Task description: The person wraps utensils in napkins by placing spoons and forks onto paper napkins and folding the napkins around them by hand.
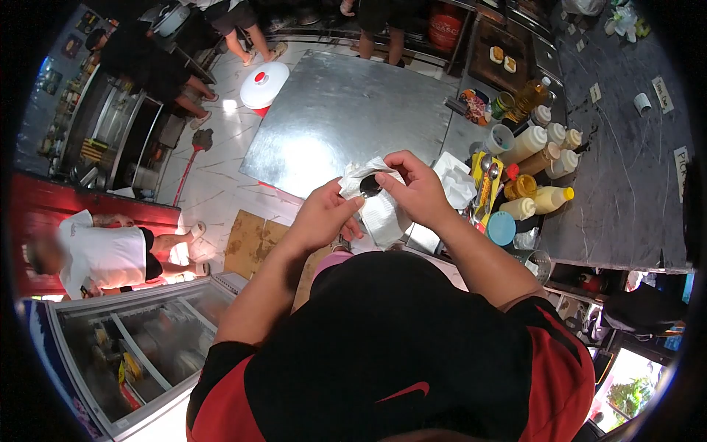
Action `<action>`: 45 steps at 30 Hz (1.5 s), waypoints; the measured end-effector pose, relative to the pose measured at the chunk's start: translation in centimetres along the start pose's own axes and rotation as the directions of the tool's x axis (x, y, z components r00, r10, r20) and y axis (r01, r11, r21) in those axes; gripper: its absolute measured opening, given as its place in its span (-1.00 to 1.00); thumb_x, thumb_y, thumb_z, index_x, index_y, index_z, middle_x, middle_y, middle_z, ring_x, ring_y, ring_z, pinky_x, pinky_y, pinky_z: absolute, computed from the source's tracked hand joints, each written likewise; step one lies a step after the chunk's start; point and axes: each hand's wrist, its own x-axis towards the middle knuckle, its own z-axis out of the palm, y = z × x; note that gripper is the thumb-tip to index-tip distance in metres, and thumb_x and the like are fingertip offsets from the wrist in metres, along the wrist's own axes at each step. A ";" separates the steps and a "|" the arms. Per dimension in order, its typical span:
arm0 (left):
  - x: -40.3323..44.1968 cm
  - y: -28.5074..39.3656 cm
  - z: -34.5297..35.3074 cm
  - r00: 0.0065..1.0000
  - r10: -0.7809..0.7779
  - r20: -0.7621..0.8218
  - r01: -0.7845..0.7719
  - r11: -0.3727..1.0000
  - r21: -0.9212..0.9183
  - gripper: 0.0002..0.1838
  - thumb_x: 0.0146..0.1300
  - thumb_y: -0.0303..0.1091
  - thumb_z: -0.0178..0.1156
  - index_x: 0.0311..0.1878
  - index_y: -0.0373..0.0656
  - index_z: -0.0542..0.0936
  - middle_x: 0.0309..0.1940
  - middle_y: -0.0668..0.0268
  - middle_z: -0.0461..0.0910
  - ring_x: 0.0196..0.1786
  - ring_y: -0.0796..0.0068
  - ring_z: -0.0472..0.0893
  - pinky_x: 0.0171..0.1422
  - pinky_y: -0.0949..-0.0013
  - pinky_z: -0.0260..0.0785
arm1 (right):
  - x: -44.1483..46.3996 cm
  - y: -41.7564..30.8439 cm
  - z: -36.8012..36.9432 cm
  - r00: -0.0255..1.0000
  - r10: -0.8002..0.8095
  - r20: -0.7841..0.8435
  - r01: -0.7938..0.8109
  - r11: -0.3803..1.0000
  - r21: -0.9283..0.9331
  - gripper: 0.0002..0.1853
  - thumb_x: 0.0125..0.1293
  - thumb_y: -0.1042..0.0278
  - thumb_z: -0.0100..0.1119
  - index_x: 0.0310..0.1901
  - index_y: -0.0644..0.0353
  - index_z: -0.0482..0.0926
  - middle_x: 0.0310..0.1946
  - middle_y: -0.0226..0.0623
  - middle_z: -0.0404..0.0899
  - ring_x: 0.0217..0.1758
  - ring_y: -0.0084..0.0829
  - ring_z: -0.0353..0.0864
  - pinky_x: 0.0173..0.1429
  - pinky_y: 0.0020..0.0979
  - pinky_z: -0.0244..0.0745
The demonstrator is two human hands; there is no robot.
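Observation:
Between my two hands is a white paper towel (pixel 387 215), its lower part hanging down. A small dark, shiny round object (pixel 370 186), perhaps the bowl of a spoon, lies in the towel between my thumbs. My left hand (pixel 328 214) grips the towel's left side, thumb near the dark object. My right hand (pixel 416 190) pinches the towel on the right, its thumb on the edge of the dark object. Both hands are above the near edge of the metal table (pixel 346 110).
Squeeze bottles (pixel 526 144), a yellow tray (pixel 486 180) with utensils and a blue-lidded container (pixel 501 228) stand to the right. A glass-topped freezer (pixel 155 346) is at lower left. One person (pixel 107 250) sits at left; others stand farther back.

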 end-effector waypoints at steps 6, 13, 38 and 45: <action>0.1 -0.4 -0.5 1.000 -0.014 0.021 0.016 0.994 -0.106 -0.60 0.63 -0.37 0.27 0.41 -0.29 0.52 -0.27 0.24 0.76 -0.49 0.49 0.74 -0.48 0.47 0.49 | 0.1 -0.8 -0.8 0.985 -0.158 0.063 0.169 0.952 -0.253 -0.85 0.53 0.53 0.38 0.06 0.24 0.69 -0.09 -0.38 0.67 -0.04 -0.53 0.63 0.12 -0.46 0.51; 0.3 -0.9 -0.6 1.000 -0.010 -0.002 0.009 0.992 -0.123 -0.39 0.63 -0.40 0.25 0.67 -0.21 0.39 -0.40 0.34 0.70 -0.51 0.50 0.72 -0.49 0.47 0.44 | 0.2 -3.0 -0.7 0.940 -0.314 0.130 0.339 0.839 -0.425 -0.90 0.46 0.46 0.41 -0.06 0.24 0.74 -0.20 -0.28 0.64 -0.20 -0.43 0.61 -0.08 -0.39 0.49; 0.8 -1.6 -0.2 0.996 0.071 -0.045 -0.068 0.995 0.079 -0.40 0.66 -0.37 0.18 0.70 0.02 0.40 -0.37 0.37 0.68 -0.38 0.60 0.70 -0.35 0.44 0.51 | 3.6 -4.2 -1.7 0.969 0.058 0.239 0.113 0.756 -0.645 -0.69 0.46 0.12 0.39 -0.07 0.23 0.68 -0.31 -0.05 0.74 -0.26 -0.12 0.74 -0.11 -0.18 0.59; 1.0 0.1 -0.9 0.995 0.081 0.065 -0.077 0.995 -0.061 -0.55 0.74 -0.23 0.14 0.57 -0.06 0.49 -0.19 0.27 0.74 -0.28 0.48 0.79 -0.25 0.43 0.62 | 3.1 -6.1 -1.9 0.974 0.097 0.206 0.042 0.815 -0.578 -0.75 0.47 0.20 0.36 -0.10 0.25 0.68 -0.40 -0.05 0.73 -0.34 -0.18 0.73 -0.17 -0.20 0.57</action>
